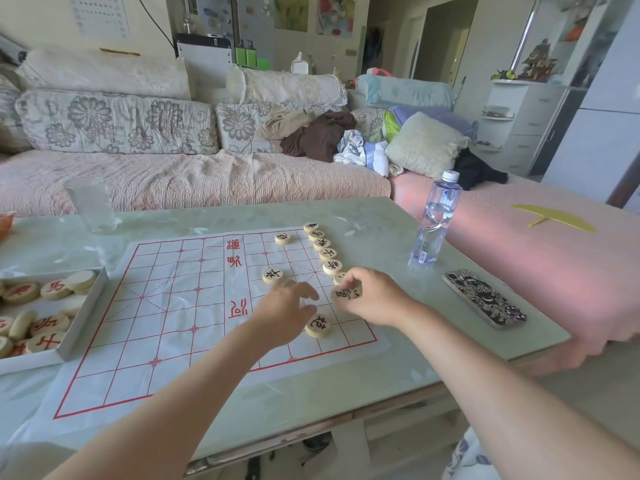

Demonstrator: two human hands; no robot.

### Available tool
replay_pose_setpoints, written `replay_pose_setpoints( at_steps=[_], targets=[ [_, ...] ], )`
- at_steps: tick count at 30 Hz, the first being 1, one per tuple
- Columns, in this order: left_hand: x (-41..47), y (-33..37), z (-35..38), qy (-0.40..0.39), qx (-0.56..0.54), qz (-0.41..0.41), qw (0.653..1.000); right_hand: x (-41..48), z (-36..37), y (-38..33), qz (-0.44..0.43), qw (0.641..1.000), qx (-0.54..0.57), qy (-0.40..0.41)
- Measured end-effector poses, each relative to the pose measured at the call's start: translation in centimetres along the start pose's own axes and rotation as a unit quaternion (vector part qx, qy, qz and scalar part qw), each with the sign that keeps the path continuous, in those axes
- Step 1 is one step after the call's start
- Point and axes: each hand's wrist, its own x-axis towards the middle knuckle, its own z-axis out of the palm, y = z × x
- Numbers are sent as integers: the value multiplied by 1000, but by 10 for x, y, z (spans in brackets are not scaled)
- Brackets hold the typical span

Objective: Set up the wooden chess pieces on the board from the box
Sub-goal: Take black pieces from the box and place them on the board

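A white paper board [180, 306] with red grid lines lies on the table. Several round wooden pieces with black characters form a row [323, 249] along its right edge. Three more black pieces stand apart: one [283, 238] far up, one [273, 275] mid-board, one [318, 326] near my hands. My right hand [372, 296] pinches a black-marked piece [344, 294] at the row's near end. My left hand [287, 308] hovers over the board beside it, fingers loosely bent, holding nothing. The box [85, 317] at the left holds several red-marked pieces.
A water bottle [437, 220] stands right of the board, and a patterned phone [485, 297] lies near the table's right edge. A clear glass [91, 204] stands at the back left. A sofa with cushions and clothes runs behind the table.
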Motion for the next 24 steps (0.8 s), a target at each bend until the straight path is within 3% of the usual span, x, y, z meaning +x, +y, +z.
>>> replay_pose_setpoints(
  at_steps=[4, 16, 24],
  targets=[
    [-5, -6, 6, -53, 122, 92, 987, -5, -11, 20, 48, 991, -122, -33],
    [-9, -8, 8, -36, 125, 112, 985, -8, -12, 10, 63, 976, -189, -84],
    [-19, -24, -23, 52, 81, 92, 991, 8, 15, -47, -13, 994, -85, -64]
  ],
)
